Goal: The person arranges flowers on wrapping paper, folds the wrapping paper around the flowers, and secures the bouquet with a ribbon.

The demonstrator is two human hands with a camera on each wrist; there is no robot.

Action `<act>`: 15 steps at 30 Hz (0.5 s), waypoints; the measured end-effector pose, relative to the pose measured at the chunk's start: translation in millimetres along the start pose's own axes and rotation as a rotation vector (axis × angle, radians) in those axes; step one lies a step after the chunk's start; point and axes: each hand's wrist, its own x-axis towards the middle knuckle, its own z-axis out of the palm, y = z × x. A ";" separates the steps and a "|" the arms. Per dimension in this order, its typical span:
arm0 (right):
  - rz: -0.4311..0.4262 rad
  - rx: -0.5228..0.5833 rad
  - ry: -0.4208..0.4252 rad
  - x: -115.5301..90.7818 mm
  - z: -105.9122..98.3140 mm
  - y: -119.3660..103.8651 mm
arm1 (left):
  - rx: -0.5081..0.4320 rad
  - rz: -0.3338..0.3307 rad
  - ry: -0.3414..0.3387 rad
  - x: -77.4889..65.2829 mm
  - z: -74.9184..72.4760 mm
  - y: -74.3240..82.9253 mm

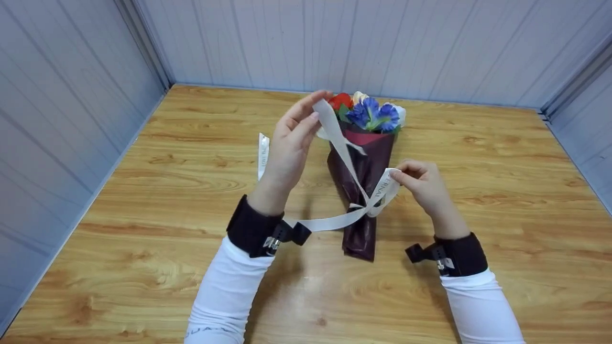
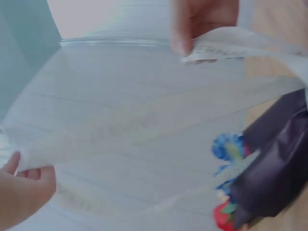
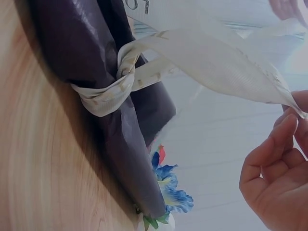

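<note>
A bouquet wrapped in dark purple paper lies on the table, its red, blue and white flowers toward the back wall. Round its narrow lower part a printed white ribbon is tied, as the right wrist view shows. My left hand is raised left of the flowers and pinches one stretch of the ribbon, drawn taut up from the knot. To the right of the wrapping, my right hand pinches a folded loop of ribbon between thumb and fingers. Another length trails left beneath my left wrist.
The wooden table fills most of the head view. Pale panelled walls enclose it at the back and both sides. Each wrist wears a black band with a small camera. A printed ribbon end shows left of my left hand.
</note>
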 end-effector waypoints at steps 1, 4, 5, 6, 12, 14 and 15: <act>0.010 0.001 0.004 0.2 -0.2 0.2 | 0.010 0.021 0.001 -0.9 0.7 5.4; 0.037 -0.003 0.016 0.7 -0.6 0.7 | 0.092 0.064 0.009 -4.5 3.8 20.6; 0.046 -0.007 0.019 0.8 -0.7 1.0 | 0.132 0.062 0.005 -6.4 5.4 24.7; 0.054 -0.010 0.021 1.0 -0.8 1.3 | 0.192 0.058 -0.010 -8.7 7.4 27.9; 0.073 -0.051 0.022 1.9 -1.1 2.0 | 0.627 0.035 -0.249 -32.4 23.4 29.4; 0.073 -0.055 0.020 2.4 -1.4 2.3 | 0.669 0.014 -0.356 -43.2 29.4 24.6; 0.074 -0.050 0.021 2.6 -1.4 2.2 | 0.684 -0.002 -0.414 -48.8 32.3 21.8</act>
